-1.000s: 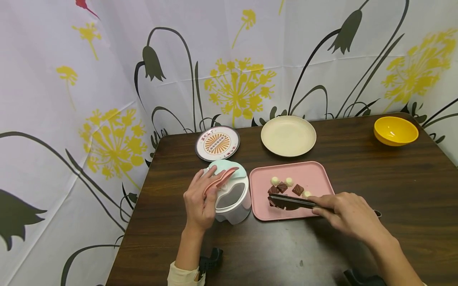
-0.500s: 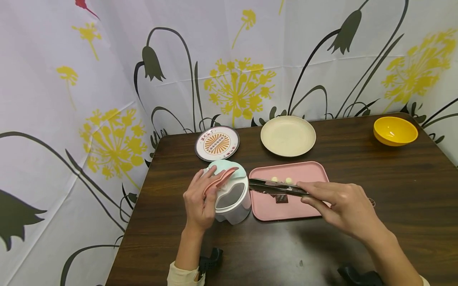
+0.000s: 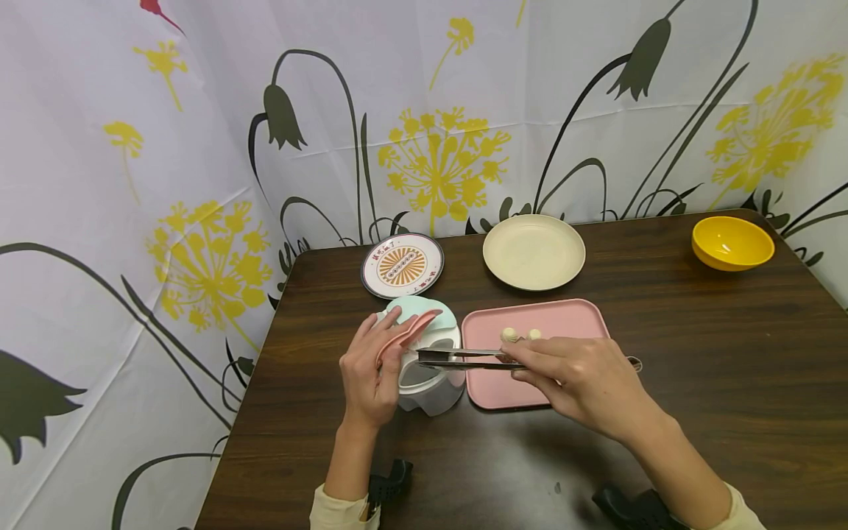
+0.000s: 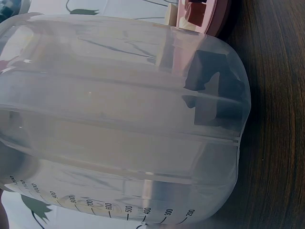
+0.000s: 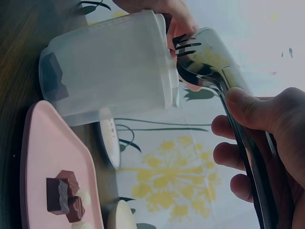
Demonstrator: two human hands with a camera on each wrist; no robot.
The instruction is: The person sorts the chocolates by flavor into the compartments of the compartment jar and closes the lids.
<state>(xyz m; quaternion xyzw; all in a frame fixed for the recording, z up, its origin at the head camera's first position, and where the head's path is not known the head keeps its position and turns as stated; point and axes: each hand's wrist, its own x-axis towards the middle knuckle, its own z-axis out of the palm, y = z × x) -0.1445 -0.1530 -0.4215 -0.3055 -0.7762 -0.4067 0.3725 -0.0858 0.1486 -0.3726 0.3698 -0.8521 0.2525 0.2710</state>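
Observation:
My left hand (image 3: pixel 371 368) holds up the pink lid flap (image 3: pixel 414 331) of a clear storage canister (image 3: pixel 430 401) with a mint-green lid section. Dark chocolates (image 4: pixel 212 90) lie at the canister's bottom, seen through its wall. My right hand (image 3: pixel 583 383) grips black metal serving tongs (image 5: pixel 245 148), thumb on one side and fingers on the other. Their tips reach over the canister's uncovered opening; one has fork-like tines. A small dark piece (image 5: pixel 167 20) shows by the tips at the rim; I cannot tell whether the tongs pinch it.
Right of the canister, a pink tray (image 3: pixel 563 316) bears dark chocolates (image 5: pixel 58 195) and white balls (image 3: pixel 509 335). Behind stand a patterned plate (image 3: pixel 403 266) and a cream plate (image 3: pixel 534 252). A yellow bowl (image 3: pixel 732 243) is at the back right, before a flowered curtain.
My right hand has brought the tongs up from the chocolates on the tray and leftward over the canister's opening. My left hand has stayed at the lid flap.

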